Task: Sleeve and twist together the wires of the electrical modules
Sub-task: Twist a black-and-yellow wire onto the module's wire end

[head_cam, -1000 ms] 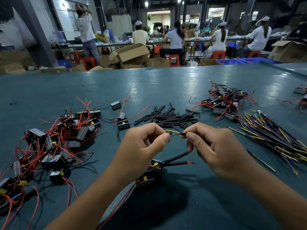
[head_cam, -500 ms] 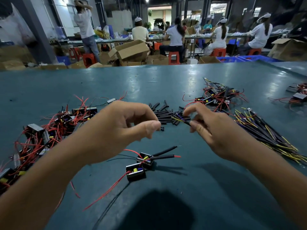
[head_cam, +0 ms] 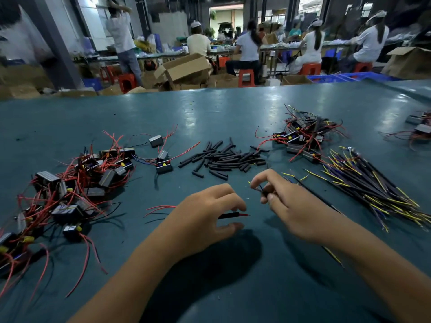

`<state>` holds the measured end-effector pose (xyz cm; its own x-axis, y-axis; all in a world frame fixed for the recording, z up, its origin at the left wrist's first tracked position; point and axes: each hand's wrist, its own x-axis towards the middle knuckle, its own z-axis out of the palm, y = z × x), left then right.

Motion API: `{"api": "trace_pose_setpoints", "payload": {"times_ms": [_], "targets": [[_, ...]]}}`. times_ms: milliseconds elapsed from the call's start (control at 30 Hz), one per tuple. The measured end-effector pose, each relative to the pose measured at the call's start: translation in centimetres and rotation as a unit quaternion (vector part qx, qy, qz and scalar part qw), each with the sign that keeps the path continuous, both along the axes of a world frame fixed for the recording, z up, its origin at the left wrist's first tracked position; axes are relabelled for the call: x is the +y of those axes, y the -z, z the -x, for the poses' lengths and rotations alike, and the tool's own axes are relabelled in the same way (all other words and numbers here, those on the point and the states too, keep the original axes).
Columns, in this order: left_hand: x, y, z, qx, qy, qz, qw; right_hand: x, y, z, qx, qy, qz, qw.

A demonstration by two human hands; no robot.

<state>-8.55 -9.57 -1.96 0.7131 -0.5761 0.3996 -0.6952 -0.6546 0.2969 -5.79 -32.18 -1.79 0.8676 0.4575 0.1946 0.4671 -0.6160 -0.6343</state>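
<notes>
Red-tipped sleeved wire [head_cam: 233,215] under left hand [head_cam: 205,217]

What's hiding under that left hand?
Poking out from under the left hand is a black sleeved wire with a red tip; thin red wires trail out the other side. Whatever module they join is covered by the hand.

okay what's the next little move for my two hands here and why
Probably bring the right hand, pinching a thin black wire, toward the black-sleeved red wire at the left hand: the two ends are apart, not yet twisted.
</notes>
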Motion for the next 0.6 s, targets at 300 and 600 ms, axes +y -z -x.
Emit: {"api": "trace_pose_setpoints", "payload": {"times_ms": [300, 600], "targets": [[-0.4, 0.7, 0.1, -0.053, -0.042, -0.006, 0.998, 0.4, 1.3, -0.1, -0.026, 0.052, -0.053, 0.997], [-0.3, 1.4, -0.5, 0.024, -0.103, 0.201, 0.974, 1.6, 1.8, 0.7, -0.023, 0.110, -0.103, 0.988]]}}
